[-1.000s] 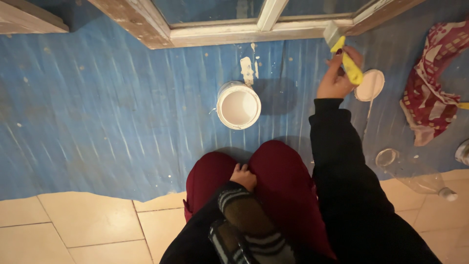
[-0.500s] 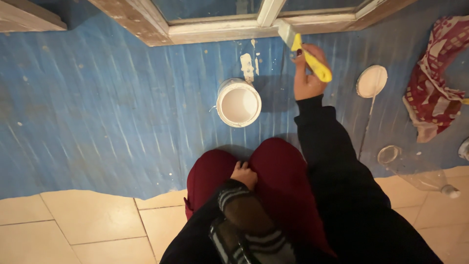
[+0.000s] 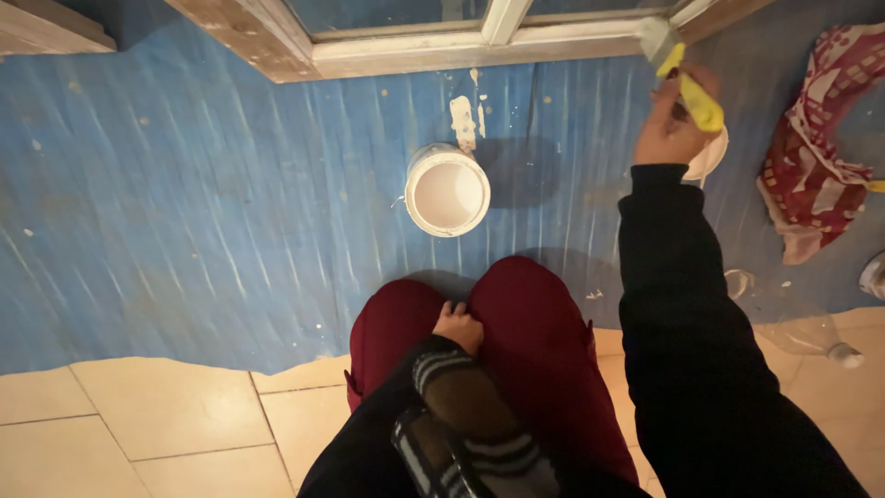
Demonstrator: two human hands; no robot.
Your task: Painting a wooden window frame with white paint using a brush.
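Nearest me, at six o'clock, my left hand (image 3: pixel 458 326) rests loosely curled between my knees on the red trousers (image 3: pixel 516 350), holding nothing. Beneath them the pale floor tiles (image 3: pixel 138 424) give way to a blue drop sheet (image 3: pixel 184 212) that covers the ground ahead. At twelve o'clock on that sheet stands an open paint pot (image 3: pixel 447 191), white paint filling much of it, with white smears and drips on the sheet just beyond its rim. At two o'clock my right hand (image 3: pixel 671 124) is closed around the yellow handle of a paintbrush (image 3: pixel 684 85), bristles pointing up and touching the lower edge of the window frame (image 3: pixel 479 41). A round white lid (image 3: pixel 712 157) lies just behind that hand, partly hidden. At three o'clock sits a crumpled red patterned cloth (image 3: pixel 811 175). Judgement on progress: the frame's lower rail and centre bar read white, while the left upright shows bare, worn wood, so painting appears partly done with that side outstanding. Glass condition I cannot tell.
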